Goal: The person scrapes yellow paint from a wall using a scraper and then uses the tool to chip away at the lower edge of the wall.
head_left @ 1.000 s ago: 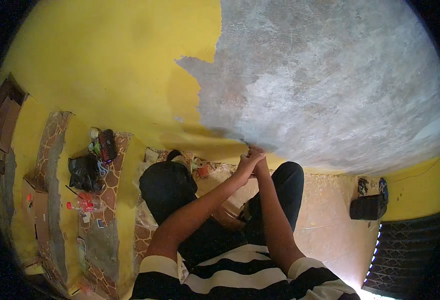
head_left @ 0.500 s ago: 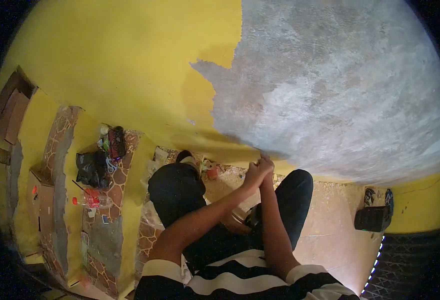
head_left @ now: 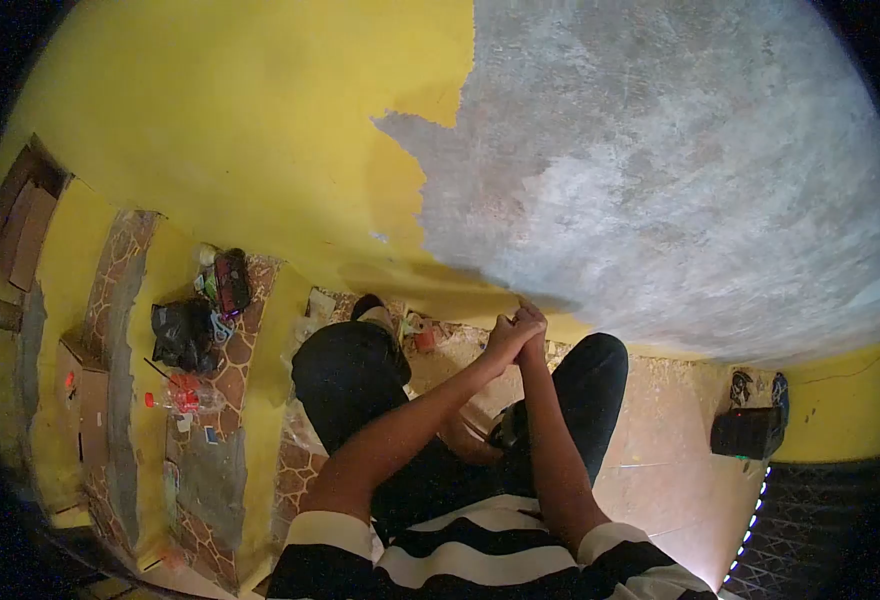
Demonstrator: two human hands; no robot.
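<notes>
My left hand (head_left: 504,343) and my right hand (head_left: 532,326) are clasped together in front of my knees, low and close to the wall. Their fingers are closed and press against each other. A small tip sticks out above them toward the wall; I cannot make out whether it is a finger or a held thing. The wall behind is part yellow paint (head_left: 260,130) and part bare grey plaster (head_left: 660,190), with a ragged edge between. A shadow falls on it beside my hands.
Steps on the left carry a black plastic bag (head_left: 182,335), a dark red patterned pouch (head_left: 231,281) and a plastic bottle (head_left: 188,396) with a red label. A black box (head_left: 747,433) stands at the right, near a dark metal lattice (head_left: 810,530). A small reddish container (head_left: 424,341) sits by the wall.
The view has shifted slightly, so the wall's paint edge appears a little farther left. My hands stay clasped in almost the same place.
</notes>
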